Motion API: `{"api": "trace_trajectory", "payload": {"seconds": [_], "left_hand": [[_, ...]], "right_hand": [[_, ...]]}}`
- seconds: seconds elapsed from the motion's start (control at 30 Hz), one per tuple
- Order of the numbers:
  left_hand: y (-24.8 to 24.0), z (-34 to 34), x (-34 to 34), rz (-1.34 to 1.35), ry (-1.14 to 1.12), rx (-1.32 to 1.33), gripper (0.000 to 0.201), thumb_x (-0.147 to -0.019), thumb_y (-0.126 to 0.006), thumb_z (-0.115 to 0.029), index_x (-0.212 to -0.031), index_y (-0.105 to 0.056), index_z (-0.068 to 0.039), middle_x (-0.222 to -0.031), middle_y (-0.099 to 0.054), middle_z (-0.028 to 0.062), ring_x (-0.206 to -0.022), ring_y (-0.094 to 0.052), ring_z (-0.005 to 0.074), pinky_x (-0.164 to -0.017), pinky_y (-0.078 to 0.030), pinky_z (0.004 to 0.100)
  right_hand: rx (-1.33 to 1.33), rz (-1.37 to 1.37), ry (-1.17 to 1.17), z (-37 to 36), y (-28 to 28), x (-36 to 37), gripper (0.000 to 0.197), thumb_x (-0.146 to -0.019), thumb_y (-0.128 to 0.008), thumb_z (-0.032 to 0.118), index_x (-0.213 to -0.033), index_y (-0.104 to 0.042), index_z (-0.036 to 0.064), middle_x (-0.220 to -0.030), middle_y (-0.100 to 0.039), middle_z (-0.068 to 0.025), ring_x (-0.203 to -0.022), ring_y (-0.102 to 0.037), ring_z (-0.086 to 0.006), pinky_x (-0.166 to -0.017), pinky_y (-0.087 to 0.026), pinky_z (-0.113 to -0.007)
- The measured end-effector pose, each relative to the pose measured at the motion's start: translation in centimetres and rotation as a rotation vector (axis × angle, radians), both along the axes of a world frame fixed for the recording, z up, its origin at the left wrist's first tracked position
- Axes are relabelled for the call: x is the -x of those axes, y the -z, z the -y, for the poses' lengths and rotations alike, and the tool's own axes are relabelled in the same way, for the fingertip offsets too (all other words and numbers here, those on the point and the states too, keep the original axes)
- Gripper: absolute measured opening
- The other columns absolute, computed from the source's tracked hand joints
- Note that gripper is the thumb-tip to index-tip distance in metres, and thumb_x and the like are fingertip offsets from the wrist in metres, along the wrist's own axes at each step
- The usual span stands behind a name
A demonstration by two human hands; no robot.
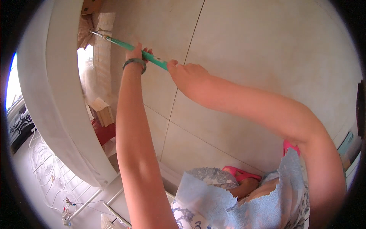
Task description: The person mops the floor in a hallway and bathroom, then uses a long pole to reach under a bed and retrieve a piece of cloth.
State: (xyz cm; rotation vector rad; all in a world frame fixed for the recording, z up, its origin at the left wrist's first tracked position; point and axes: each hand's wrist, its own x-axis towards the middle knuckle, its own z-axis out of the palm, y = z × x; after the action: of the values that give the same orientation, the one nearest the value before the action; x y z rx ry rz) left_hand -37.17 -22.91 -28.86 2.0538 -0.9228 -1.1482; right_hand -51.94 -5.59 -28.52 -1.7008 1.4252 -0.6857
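Note:
A long green pole [154, 59] with a thin silver metal end slants from my hands to the upper left. Its far tip reaches toward a brown crumpled bag or cloth [84, 33] beneath the raised white edge. What is fitted on that tip, I cannot make out. My left hand [138, 52], with a dark bangle at the wrist, is wrapped round the pole's middle. Closer to me, my right hand [187, 74] grips the near end of the same pole. Both arms are stretched forward.
A thick white mattress-like edge [63, 95] curves down the left side. Below it sit a cardboard box [105, 115] and a red item [103, 131]. A white scrolled metal frame [51, 168] and a cable lie lower left. Pale tiles [244, 45] cover the floor; a pink slipper [240, 173] is below.

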Motion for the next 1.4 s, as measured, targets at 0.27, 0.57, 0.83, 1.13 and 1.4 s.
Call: {"api": "trace_trajectory", "payload": {"seconds": [0.27,0.57,0.83,1.13,1.4], "left_hand": [[2.2,0.2,-3.0,-0.162,0.019,0.216,0.019,-0.085,-0.051,-0.015,-0.084,-0.044,0.002,-0.073,-0.055,0.0131,-0.060,-0.058,0.0227,-0.050,-0.051,0.0348],[1.3,4.3,-5.9,-0.015,0.149,-0.125,0.025,-0.083,-0.057,-0.024,-0.088,-0.050,-0.001,-0.073,-0.056,0.0087,-0.058,-0.057,0.0208,-0.047,-0.048,0.0338],[2.9,5.6,-8.6,0.284,0.072,-0.168,0.020,-0.086,-0.039,-0.016,-0.094,-0.048,0.000,-0.075,-0.061,0.0104,-0.062,-0.059,0.0215,-0.053,-0.046,0.0323],[2.3,2.0,-6.9,0.746,0.414,-0.442,0.029,-0.089,-0.032,-0.020,-0.104,-0.047,0.000,-0.092,-0.059,0.0143,-0.084,-0.060,0.0243,-0.076,-0.046,0.0397],[0.8,-2.0,-4.7,0.311,0.077,-0.162,0.048,-0.084,-0.039,-0.005,-0.122,-0.010,-0.002,-0.098,-0.050,0.0216,-0.058,-0.062,0.0286,-0.049,-0.051,0.0397]], "right_hand": [[0.207,-0.111,-0.020,0.3,2.4,0.7,0.053,-0.068,-0.054,-0.004,-0.118,-0.037,-0.0063,-0.068,-0.055,-0.0148,-0.062,-0.058,-0.0287,-0.048,-0.045,-0.036],[0.093,0.043,-0.078,10.1,1.4,-6.3,0.048,-0.063,-0.061,0.000,-0.106,-0.043,-0.0112,-0.089,-0.059,-0.0212,-0.084,-0.060,-0.0306,-0.071,-0.049,-0.038],[0.066,0.043,-0.061,6.7,1.8,-7.8,0.035,-0.066,-0.059,-0.001,-0.097,-0.043,-0.0053,-0.075,-0.058,-0.0186,-0.067,-0.061,-0.0321,-0.051,-0.048,-0.039],[-0.096,0.183,-0.108,3.8,2.1,-7.6,0.049,-0.066,-0.058,-0.004,-0.110,-0.037,-0.0069,-0.082,-0.056,-0.0194,-0.075,-0.060,-0.0334,-0.053,-0.048,-0.039],[-0.254,0.096,-0.203,1.9,-0.2,-5.8,0.064,-0.066,-0.059,-0.004,-0.122,-0.029,-0.0063,-0.079,-0.056,-0.0171,-0.072,-0.059,-0.0318,-0.052,-0.047,-0.039]]}}
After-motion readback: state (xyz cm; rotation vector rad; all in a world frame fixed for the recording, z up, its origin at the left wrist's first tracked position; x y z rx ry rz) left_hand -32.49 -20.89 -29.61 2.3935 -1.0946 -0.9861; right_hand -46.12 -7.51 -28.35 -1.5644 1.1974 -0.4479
